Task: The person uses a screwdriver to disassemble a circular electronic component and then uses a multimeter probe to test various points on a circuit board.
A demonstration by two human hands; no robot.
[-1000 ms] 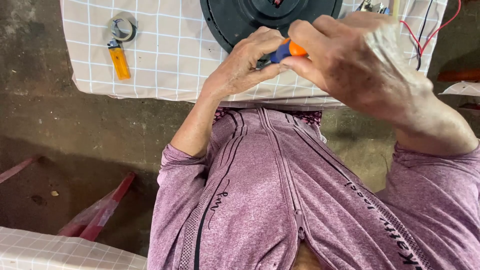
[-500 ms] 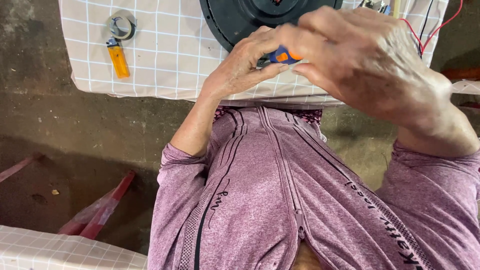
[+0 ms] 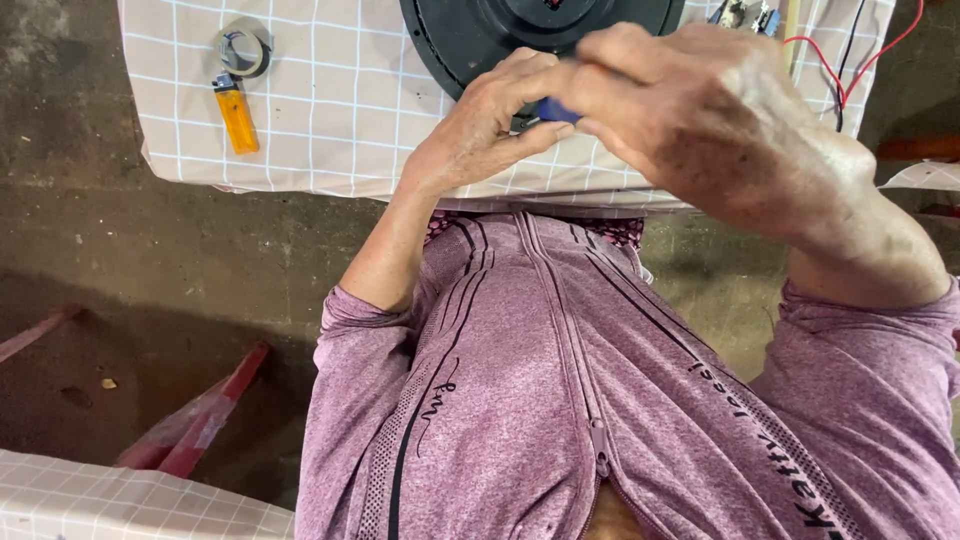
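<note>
Landmark: I take the black round unit (image 3: 470, 40) at the top edge of the checked cloth (image 3: 340, 120) as my reference for every place below.

Left hand (image 3: 480, 125): at the near rim of the black round unit, fingers curled narrow, thumb and fingertips pinched on the blue-handled tool (image 3: 556, 110).

Right hand (image 3: 700, 120): just right of the left hand, over the same near rim, fingers closed down over the top of the tool. How firm its hold is I cannot tell, since its own knuckles hide the contact.

Blue-handled tool: only a short blue stretch shows between the two hands, at the near rim of the unit. Its tip is hidden, so I cannot say what it bears on.

Step in hand, as I judge it: fine work with the tool at the unit's edge.

How I would do it well: keep the left pinch low as a guide, let the right hand give the turn or push, keep both wrists close to the cloth, and press straight along the handle so the tip does not skip.

Wires: red and black leads (image 3: 850, 70) right of the unit. I would keep the right forearm off them.

Lighter and tape: orange lighter (image 3: 237, 115) and tape roll (image 3: 243, 48) well left of the unit, touching each other.
</note>
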